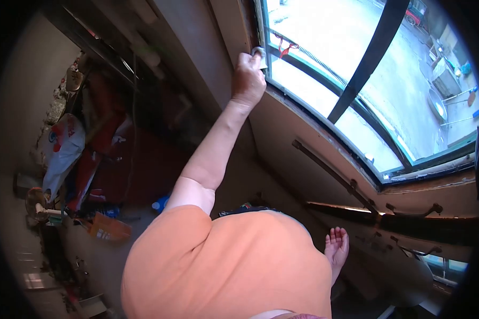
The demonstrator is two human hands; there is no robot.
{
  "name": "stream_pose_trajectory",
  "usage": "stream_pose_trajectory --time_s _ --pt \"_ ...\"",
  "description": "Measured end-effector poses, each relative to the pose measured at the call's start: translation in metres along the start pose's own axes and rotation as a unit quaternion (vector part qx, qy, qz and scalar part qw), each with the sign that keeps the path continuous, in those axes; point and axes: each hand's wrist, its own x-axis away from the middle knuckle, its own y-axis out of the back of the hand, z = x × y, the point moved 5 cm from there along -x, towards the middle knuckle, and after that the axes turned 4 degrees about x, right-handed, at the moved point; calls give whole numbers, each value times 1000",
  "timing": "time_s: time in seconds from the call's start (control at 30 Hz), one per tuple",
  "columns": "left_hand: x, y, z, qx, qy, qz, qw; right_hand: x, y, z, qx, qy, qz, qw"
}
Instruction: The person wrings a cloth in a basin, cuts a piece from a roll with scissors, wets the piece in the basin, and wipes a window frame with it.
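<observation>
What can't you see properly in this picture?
- Head view: the small pale thing that the raised hand grips at the window frame; the fingers cover most of it.
- Head view: the pile at the left, around the white bag, is dark and blurred.
- Head view: the yard things outside the glass are too small to tell.
- Head view: the orange shirt hides everything below it; the other hand hangs open beside it.

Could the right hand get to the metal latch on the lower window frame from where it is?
Probably yes. The right hand is open and empty, close beside the metal latch, with nothing between them. The left hand is up at the window frame, gripping a small pale object.
</observation>
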Motion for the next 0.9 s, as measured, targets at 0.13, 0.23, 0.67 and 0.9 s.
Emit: stream_pose_trajectory --time_s 0.13,0.23,0.67,0.9 --pt "29 -5 35 341 324 54 881 -2 11 0 -1 7 -9 1000" --pt "19 19 8 84 39 37 995 4 15 4 6 11 -19 1000" --pt "46 -54 24 -143 -11 234 962 8 7 -2 -12 -2 -29 999" --pt "37 -52 19 -100 52 291 950 14 14 -2 -11 15 -45 999"
